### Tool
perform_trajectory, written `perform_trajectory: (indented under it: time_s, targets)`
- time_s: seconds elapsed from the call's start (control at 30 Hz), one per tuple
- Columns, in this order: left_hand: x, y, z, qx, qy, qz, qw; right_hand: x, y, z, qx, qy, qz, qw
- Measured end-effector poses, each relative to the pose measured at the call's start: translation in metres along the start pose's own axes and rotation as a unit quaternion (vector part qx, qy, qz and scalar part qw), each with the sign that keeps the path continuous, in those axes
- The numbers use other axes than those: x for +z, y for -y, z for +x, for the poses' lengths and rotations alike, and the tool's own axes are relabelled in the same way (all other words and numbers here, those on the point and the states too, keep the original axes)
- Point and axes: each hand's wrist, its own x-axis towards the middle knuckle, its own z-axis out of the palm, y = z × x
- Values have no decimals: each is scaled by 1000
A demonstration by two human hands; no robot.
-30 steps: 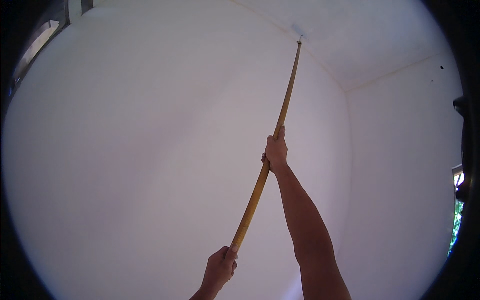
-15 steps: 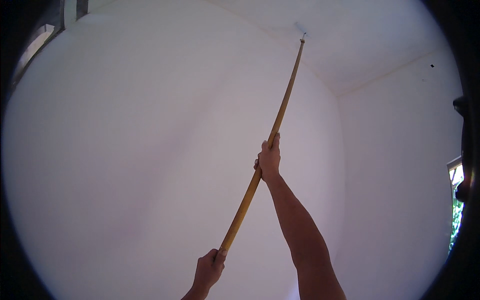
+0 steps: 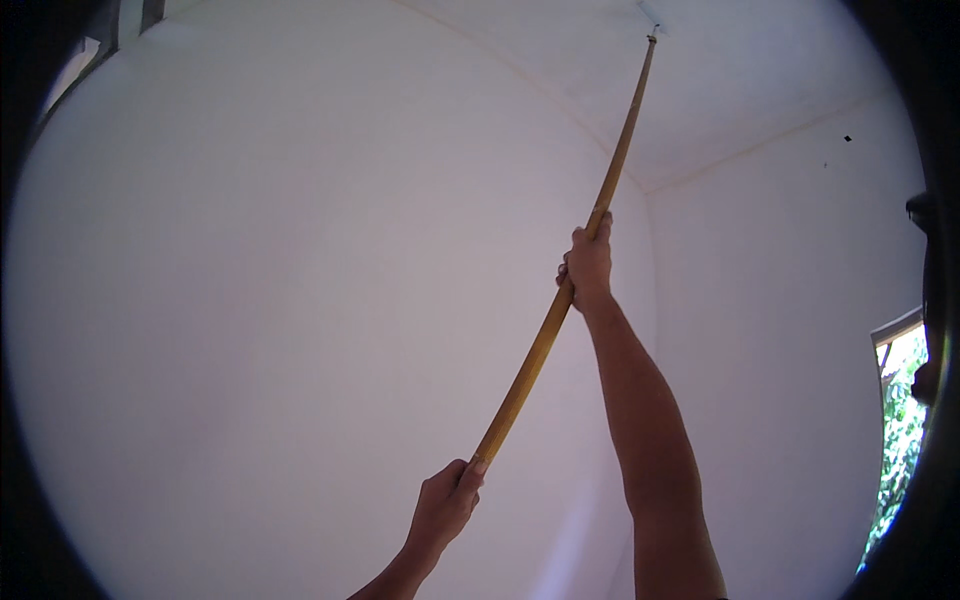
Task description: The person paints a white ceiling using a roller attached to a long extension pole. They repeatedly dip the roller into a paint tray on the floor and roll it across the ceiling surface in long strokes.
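A long yellowish wooden pole [image 3: 535, 362] slants up and to the right, held in both of my hands. Its lower end is in my left hand [image 3: 447, 500], fingers wrapped round it. Higher up, my right hand [image 3: 588, 262] grips the shaft, with that arm stretched upward. At the pole's far tip a small paint roller [image 3: 649, 14] with a thin metal frame reaches the pale ceiling [image 3: 760, 60]. The roller is small and faint against the ceiling, and I cannot tell whether it touches.
A broad pale wall [image 3: 300, 300] fills the left and middle. It meets another wall [image 3: 770, 270] at a corner on the right. At the right edge a window opening [image 3: 900, 430] shows green leaves. Dark-framed openings [image 3: 80, 75] show at the upper left.
Both hands have moved up and to the right with the pole. The roller has shifted the same way along the ceiling. More of the window shows as the view has turned.
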Motion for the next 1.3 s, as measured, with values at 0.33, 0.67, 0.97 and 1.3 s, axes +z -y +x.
perform_trajectory:
  time_s: [0.33, 0.67, 0.97, 1.3]
  targets:
    - [-2, 28, 13, 24, 27, -26, 999, -5, 17, -17, -27, -19, -62, 998]
    - [-8, 20, 12, -5, 55, -39, 998, -1, 22, -18, -25, -44, -121, 991]
    - [-14, -28, -11, -103, 56, -64, 991, -2, 20, -6, 50, -34, -113, 992]
    - [-17, -60, -29, -107, 85, -52, 989, -4, 14, 1, 93, -31, -75, 992]
